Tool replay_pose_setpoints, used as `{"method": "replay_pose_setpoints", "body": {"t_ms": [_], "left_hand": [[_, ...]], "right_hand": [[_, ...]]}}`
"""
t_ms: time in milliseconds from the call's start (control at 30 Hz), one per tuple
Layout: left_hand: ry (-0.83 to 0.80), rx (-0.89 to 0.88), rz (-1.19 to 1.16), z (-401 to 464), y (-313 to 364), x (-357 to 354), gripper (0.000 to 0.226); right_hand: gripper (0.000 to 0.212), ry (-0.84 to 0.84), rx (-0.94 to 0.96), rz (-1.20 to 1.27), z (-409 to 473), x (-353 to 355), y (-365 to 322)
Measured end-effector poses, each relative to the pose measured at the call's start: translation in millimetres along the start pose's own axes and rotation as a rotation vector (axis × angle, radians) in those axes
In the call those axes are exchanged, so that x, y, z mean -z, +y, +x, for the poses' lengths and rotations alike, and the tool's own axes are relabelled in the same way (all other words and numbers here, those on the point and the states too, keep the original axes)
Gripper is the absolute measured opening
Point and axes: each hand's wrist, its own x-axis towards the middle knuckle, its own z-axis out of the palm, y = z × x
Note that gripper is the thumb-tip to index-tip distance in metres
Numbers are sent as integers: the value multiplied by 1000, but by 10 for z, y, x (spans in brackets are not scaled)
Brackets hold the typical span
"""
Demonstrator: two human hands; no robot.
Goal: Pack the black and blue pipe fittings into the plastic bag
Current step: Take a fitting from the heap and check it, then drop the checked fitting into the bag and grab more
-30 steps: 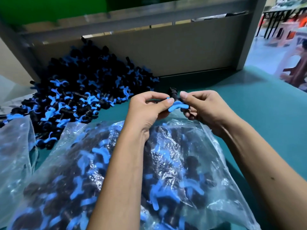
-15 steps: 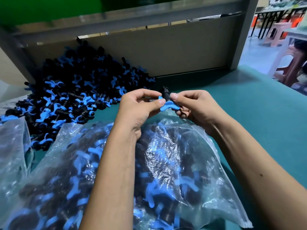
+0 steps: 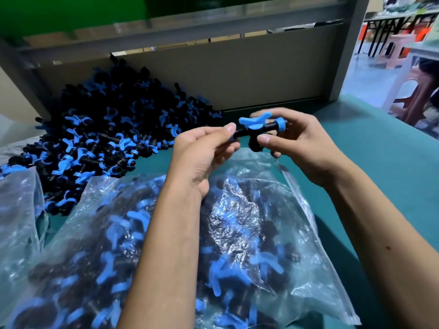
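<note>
A black pipe fitting with a blue wing handle and blue end ring (image 3: 259, 128) is held in the air between both hands. My left hand (image 3: 202, 153) pinches its left end. My right hand (image 3: 297, 141) grips its right end and underside. Right below lies a clear plastic bag (image 3: 237, 224), full of black and blue fittings, with my forearms across it. A big loose pile of the same fittings (image 3: 104, 136) covers the green table at the left, against the back board.
A second clear bag (image 3: 16, 210) lies at the left edge. A beige board in a grey frame (image 3: 237, 74) closes off the back of the green table (image 3: 380, 176). Plastic stools (image 3: 418, 91) stand beyond the table's right edge.
The fitting has been turned and lifted slightly, so its blue handle now faces up and its blue end ring shows at the right. Both hands have spread a little apart along it.
</note>
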Motion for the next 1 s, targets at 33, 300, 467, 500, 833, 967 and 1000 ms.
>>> {"method": "replay_pose_setpoints", "body": {"t_ms": [33,300,467,500,833,967,1000], "left_hand": [[-18,-1,11,-19,-12,-33,13],[-444,-374,920,-140,-94,-198,74],[-514,-468,1205,-171,-165,-222,41],[-482,-513,1205,-144,-157,-198,34],[12,-650,796,-40,71,-36,23],[-11,-646,594,-65,83,-116,36],[-18,-664,579,-77,81,-141,37]], "right_hand": [[27,34,-9,-16,-7,-11,2],[8,510,-414,535,-12,187,85],[10,452,-554,490,-74,363,116],[9,412,-564,481,-84,385,96],[20,-222,-555,65,-121,71,-30],[13,-262,-484,106,-89,-239,-56],[8,-257,-432,102,-88,-336,-80]]}}
